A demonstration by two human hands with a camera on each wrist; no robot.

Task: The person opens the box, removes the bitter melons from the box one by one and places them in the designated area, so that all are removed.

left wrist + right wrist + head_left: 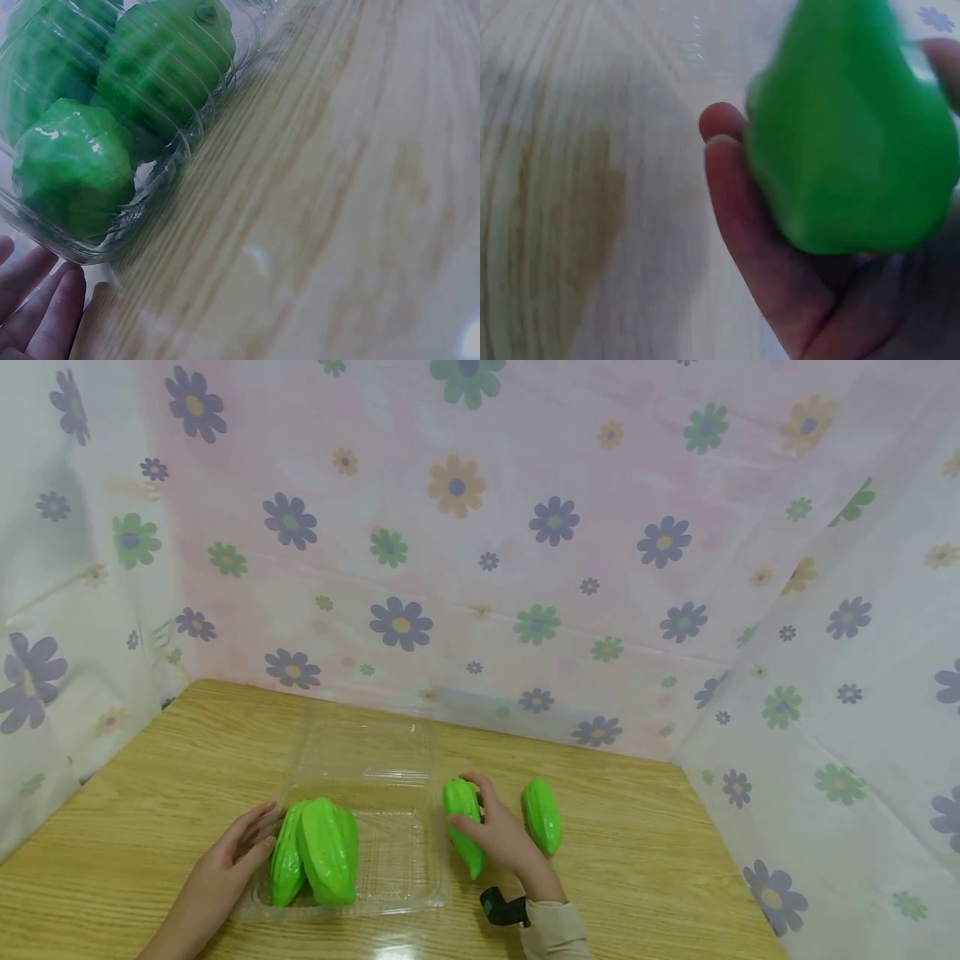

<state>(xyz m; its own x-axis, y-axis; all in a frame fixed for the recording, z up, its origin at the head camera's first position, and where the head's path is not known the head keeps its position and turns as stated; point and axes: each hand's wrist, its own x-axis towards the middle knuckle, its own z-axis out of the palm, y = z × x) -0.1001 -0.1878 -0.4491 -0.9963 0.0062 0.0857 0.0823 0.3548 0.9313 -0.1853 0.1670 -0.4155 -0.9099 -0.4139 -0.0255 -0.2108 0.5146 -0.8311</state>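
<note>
A bright green, ridged, pointed gourd (461, 797), like a glossy bitter melon, is in my right hand (501, 833). In the right wrist view my fingers and thumb wrap round the gourd (840, 150). My left hand (225, 858) is at the left side of a clear plastic clamshell box (405, 853), fingers loosely bent. The left wrist view has its fingertips (66, 300) right at a box corner. Three similar gourds (324, 852) lie bunched in the left part of the box, seen through its ribbed wall from the left wrist.
Another green gourd (542, 817) lies on the wooden table (630, 877), right of my right hand. The box's lid (363, 747) is folded back toward the rear. A flowered curtain (487, 568) encloses the back and sides. A black wrist device (501, 907) sits by my right sleeve.
</note>
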